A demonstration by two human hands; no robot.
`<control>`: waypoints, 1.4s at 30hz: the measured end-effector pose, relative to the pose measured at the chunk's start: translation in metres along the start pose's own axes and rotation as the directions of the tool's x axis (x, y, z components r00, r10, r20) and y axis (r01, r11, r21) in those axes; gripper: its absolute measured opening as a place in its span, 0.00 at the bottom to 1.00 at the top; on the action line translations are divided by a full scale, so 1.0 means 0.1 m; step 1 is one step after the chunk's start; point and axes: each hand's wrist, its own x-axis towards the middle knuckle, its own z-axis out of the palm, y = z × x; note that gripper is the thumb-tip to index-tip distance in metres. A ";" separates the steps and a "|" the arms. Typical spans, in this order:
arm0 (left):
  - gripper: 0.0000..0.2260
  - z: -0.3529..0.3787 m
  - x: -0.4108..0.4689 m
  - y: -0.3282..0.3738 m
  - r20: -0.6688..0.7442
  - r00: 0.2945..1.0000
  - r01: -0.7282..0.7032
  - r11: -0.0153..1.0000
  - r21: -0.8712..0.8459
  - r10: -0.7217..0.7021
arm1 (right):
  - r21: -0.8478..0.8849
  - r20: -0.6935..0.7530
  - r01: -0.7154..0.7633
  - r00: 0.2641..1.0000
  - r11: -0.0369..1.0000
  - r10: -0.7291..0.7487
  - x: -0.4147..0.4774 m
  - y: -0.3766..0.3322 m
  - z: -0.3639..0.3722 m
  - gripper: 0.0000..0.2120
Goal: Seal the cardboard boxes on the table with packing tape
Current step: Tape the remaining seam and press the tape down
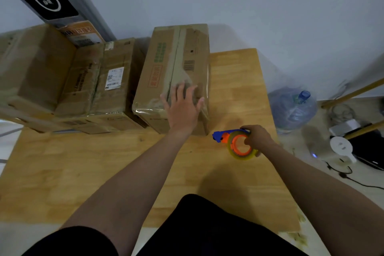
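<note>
My left hand point(182, 108) lies flat, fingers spread, on the near end of the cardboard box point(166, 58) at the centre of the frame, which stands on the wooden table point(83, 172). My right hand point(258, 139) curls round the blue and orange tape dispenser point(231, 141), just right of the box's near corner. The other boxes point(99, 89) sit at the left of the frame.

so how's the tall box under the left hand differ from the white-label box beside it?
The tall box stands higher than the white-label box. The tall box bears green and red print plus a printed barcode; the white-label box has a stuck-on label. The left hand lies flat on the tall box; no hand touches the white-label box. Both are brown cardboard, flaps closed.
</note>
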 end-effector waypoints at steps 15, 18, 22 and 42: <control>0.14 -0.56 -0.18 -1.03 -0.022 0.981 -0.188 0.907 -0.377 0.194 | -0.062 -0.183 0.134 0.973 0.989 -0.143 -0.14 -0.70 0.03 0.35; 0.16 -0.64 -0.20 -1.29 -0.082 0.961 -0.276 0.889 -0.365 0.265 | -0.081 -0.302 0.233 0.921 0.969 -0.246 -0.30 -1.08 -0.03 0.31; 0.20 -0.84 -0.25 -1.45 -0.043 0.946 -0.315 0.887 -0.337 0.320 | -0.380 -0.377 0.396 0.759 0.836 -0.531 -0.55 -1.60 -0.05 0.30; 0.23 -0.80 -0.19 -1.61 0.265 0.894 -0.304 0.923 -0.236 0.362 | -0.538 -0.254 0.448 0.722 0.715 -0.643 -0.70 -2.28 0.81 0.28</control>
